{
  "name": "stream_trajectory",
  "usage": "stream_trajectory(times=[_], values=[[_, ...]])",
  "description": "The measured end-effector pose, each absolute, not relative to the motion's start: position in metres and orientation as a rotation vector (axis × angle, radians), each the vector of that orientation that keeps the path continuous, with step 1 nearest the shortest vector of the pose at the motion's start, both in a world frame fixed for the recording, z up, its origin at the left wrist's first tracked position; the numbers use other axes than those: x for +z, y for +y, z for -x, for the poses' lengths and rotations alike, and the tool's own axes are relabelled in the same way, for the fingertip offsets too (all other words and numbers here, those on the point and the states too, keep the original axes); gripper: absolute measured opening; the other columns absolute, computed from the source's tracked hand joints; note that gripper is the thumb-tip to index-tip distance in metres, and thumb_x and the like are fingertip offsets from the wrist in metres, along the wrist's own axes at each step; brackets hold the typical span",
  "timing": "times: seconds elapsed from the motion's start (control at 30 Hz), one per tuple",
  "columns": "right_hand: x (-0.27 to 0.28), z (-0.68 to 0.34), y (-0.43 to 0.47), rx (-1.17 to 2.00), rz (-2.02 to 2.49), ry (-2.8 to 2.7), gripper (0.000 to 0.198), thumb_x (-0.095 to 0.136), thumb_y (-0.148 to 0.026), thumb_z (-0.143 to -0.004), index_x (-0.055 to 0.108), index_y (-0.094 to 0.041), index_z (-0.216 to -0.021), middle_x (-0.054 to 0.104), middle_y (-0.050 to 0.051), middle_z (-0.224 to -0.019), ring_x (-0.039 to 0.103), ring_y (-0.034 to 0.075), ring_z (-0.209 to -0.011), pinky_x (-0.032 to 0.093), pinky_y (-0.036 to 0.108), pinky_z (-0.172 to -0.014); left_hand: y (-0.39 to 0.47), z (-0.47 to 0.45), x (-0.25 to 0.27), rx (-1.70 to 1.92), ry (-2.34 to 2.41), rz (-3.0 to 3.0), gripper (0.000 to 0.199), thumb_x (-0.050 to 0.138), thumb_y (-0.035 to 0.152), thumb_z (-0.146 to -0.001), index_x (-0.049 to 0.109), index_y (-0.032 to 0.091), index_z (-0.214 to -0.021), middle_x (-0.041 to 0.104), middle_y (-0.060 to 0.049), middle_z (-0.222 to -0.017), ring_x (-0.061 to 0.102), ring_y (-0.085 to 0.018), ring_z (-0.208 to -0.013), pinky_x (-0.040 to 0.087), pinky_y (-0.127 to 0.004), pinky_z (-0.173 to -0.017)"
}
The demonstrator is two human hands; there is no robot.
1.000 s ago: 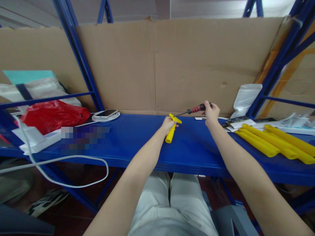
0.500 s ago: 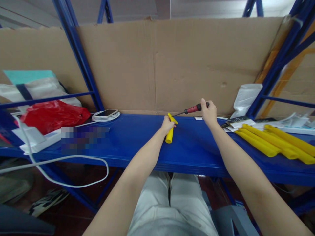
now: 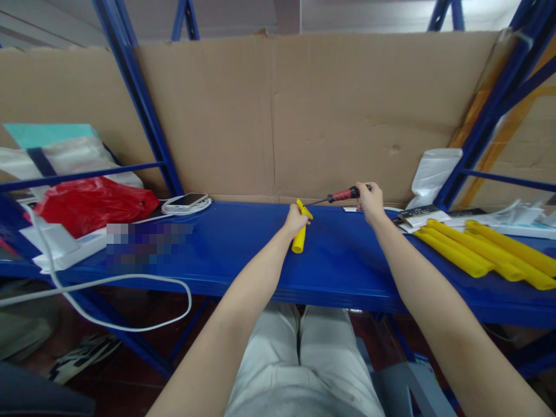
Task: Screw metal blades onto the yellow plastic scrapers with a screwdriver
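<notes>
The grip of the left hand [image 3: 296, 222] is closed around a yellow T-shaped piece [image 3: 297, 241] in the middle of the frame, and that of the right hand [image 3: 371, 201] is wrapped on the handle end of a screwdriver [image 3: 344, 194]. From the left side of the frame, a white cable [image 3: 130, 276] loops out past the front edge of the desk [image 3: 243, 243] near the left forearm; an elbow swung outward could catch it and tug at the power strip [image 3: 82, 252] lying at middle left. In the centre, the piece's crossbar points up and its tube slants toward the person; whether its lower end touches the desk cannot be told. With little visible to brace it, it could twist under turning force. The thin shaft runs slantwise to the crossbar, but the tip is too small to show whether it is seated; a poor angle could make it slip toward the left fingers, which lie just beside it. Since the right hand holds so far back, a small wobble there could swing the tip. At the right, the forearm passes near a row of yellow tubes [image 3: 456, 252], and a sideways brush could set them rolling.
</notes>
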State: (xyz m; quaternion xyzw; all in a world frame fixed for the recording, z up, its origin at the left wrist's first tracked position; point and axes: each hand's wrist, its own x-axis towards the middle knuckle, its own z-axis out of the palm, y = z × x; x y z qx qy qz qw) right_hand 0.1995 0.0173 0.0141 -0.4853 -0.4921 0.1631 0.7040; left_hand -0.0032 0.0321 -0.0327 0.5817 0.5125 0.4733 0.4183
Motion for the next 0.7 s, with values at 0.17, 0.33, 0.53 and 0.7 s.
stream_trajectory(times=[0.17, 0.33, 0.53, 0.7], values=[[0.0177, -0.1923, 0.0104, 0.473, 1.13, -1.088, 0.036, 0.066, -0.052, -0.077, 0.045, -0.024, -0.079, 0.047, -0.008, -0.046, 0.043, 0.011, -0.034, 0.028, 0.023, -0.032, 0.0323, 0.0043, -0.032, 1.166, 1.312, -1.462, 0.031, 0.054, -0.001, -0.082, 0.047, 0.013, -0.108, 0.066, -0.013, -0.108, 0.064, -0.008, -0.061, 0.046, -0.019, -0.055], [0.0155, -0.1976, 0.0125, 0.434, 1.097, -1.107, 0.037, 0.067, -0.053, -0.075, 0.046, -0.023, -0.072, 0.036, -0.01, -0.041, 0.035, 0.009, -0.033, 0.028, 0.022, -0.033, 0.0347, 0.0056, -0.0334, 1.184, 1.291, -1.469, 0.031, 0.06, 0.0, -0.079, 0.049, 0.014, -0.104, 0.067, -0.011, -0.104, 0.065, -0.01, -0.063, 0.048, -0.02, -0.058], [0.0183, -0.1954, 0.0116, 0.508, 1.139, -1.087, 0.032, 0.066, -0.048, -0.076, 0.049, -0.022, -0.081, 0.048, -0.006, -0.05, 0.046, 0.013, -0.04, 0.032, 0.024, -0.035, 0.0372, 0.0054, -0.0355, 1.173, 1.309, -1.484, 0.03, 0.059, 0.002, -0.081, 0.047, 0.014, -0.106, 0.066, -0.012, -0.107, 0.066, -0.01, -0.065, 0.048, -0.019, -0.058], [0.0185, -0.1963, 0.0113, 0.43, 1.084, -1.098, 0.034, 0.069, -0.05, -0.074, 0.049, -0.022, -0.071, 0.038, -0.008, -0.044, 0.039, 0.009, -0.036, 0.029, 0.023, -0.034, 0.0371, 0.0055, -0.0357, 1.184, 1.279, -1.479, 0.033, 0.062, 0.003, -0.08, 0.047, 0.015, -0.108, 0.067, -0.011, -0.104, 0.067, -0.01, -0.068, 0.049, -0.019, -0.059]])
